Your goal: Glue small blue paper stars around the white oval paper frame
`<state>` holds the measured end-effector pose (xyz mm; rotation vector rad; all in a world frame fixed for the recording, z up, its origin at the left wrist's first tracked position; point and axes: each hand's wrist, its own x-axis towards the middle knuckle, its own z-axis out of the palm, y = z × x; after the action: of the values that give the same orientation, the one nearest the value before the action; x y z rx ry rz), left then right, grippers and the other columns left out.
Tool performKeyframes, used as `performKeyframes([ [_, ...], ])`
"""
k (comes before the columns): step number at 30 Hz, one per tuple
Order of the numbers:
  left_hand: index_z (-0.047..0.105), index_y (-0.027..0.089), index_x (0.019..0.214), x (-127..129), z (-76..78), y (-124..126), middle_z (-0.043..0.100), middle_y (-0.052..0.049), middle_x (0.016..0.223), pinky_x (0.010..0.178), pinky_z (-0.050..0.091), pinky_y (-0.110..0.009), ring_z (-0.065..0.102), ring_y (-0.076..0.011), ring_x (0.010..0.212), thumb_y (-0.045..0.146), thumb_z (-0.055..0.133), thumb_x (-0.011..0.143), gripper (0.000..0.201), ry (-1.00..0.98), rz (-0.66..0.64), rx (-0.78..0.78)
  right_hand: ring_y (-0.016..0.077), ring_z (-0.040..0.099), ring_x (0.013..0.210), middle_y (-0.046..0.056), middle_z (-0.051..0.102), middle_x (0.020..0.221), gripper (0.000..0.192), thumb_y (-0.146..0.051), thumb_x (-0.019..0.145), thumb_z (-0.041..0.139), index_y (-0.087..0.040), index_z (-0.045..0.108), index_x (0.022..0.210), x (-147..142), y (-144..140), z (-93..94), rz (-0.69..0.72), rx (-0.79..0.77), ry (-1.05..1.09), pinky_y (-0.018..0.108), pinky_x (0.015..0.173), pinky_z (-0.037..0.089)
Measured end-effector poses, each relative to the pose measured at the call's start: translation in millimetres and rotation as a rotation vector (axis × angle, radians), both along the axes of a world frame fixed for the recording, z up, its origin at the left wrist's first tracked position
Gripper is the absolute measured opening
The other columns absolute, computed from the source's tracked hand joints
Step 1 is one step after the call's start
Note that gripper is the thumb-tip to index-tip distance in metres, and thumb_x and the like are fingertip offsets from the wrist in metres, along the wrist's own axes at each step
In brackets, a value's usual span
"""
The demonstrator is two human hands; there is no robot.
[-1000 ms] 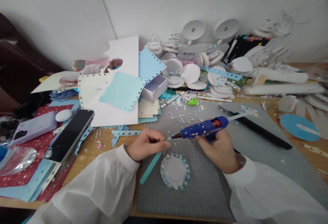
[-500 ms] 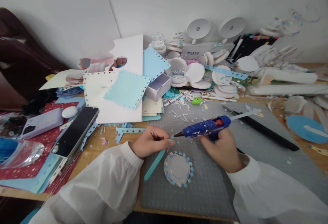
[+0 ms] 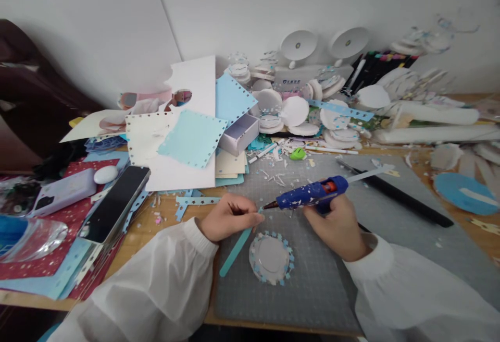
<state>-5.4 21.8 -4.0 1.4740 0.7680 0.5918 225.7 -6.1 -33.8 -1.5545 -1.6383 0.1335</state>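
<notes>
Well, gray mat (image 3: 312, 295) under hands (image 3: 233, 217) (image 3: 339, 226), wall (image 3: 234, 8) behind.

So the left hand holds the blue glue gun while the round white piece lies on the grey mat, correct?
No: the head view shows the right hand holding the blue glue gun, not the left hand. The round white piece does lie on the grey mat.

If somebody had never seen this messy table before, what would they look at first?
Probably the bright blue glue gun in the right hand, its dark nozzle close to the teal stick in the left hand. Next, perhaps, the round white disc edged with little blue pieces, lying on the gray mat just below. Behind, two big white dishes stand out near the wall.
</notes>
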Motion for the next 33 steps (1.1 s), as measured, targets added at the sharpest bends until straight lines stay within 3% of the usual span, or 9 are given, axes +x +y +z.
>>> performKeyframes([
  [19, 0.055, 0.011, 0.048, 0, 0.7, 0, 0.044, 0.001, 0.044, 0.043, 0.026, -0.021, 0.034, -0.0067, 0.042, 0.038, 0.061, 0.077, 0.04, 0.002, -0.002, -0.007, 0.0197, 0.059, 0.052, 0.003, 0.062, 0.058, 0.009, -0.028, 0.07, 0.055, -0.02, 0.055, 0.066, -1, 0, 1.9, 0.0, 0.057, -0.047, 0.03, 0.049, 0.046],
  [24, 0.055, 0.012, 0.048, -1, 1.0, 0, 0.043, 0.002, 0.043, 0.043, 0.025, -0.022, 0.034, -0.0065, 0.042, 0.039, 0.061, 0.078, 0.041, 0.002, -0.004, -0.006, 0.023, 0.063, 0.065, 0.005, 0.065, 0.07, 0.011, -0.028, 0.071, 0.055, -0.019, 0.058, 0.077, 3, 0, 0.4, 0.005, 0.087, -0.113, 0.034, 0.058, 0.05],
  [27, 0.055, 0.011, 0.047, 0, 3.6, 0, 0.039, 0.003, 0.042, 0.041, 0.023, -0.021, 0.029, -0.0053, 0.04, 0.038, 0.061, 0.077, 0.041, -0.009, -0.014, -0.008, 0.025, 0.063, 0.07, 0.007, 0.065, 0.075, 0.014, -0.029, 0.069, 0.055, -0.019, 0.058, 0.079, 5, 1, 3.0, -0.028, 0.123, -0.168, 0.037, 0.064, 0.05],
  [33, 0.057, 0.01, 0.048, -1, 4.3, 0, 0.037, 0.004, 0.041, 0.041, 0.022, -0.021, 0.029, -0.0053, 0.04, 0.041, 0.062, 0.076, 0.042, -0.013, 0.002, -0.051, 0.024, 0.058, 0.063, 0.004, 0.054, 0.061, 0.02, -0.04, 0.069, 0.058, -0.022, 0.051, 0.066, 25, -1, 20.8, -0.25, 0.048, -0.137, 0.035, 0.061, 0.046],
])
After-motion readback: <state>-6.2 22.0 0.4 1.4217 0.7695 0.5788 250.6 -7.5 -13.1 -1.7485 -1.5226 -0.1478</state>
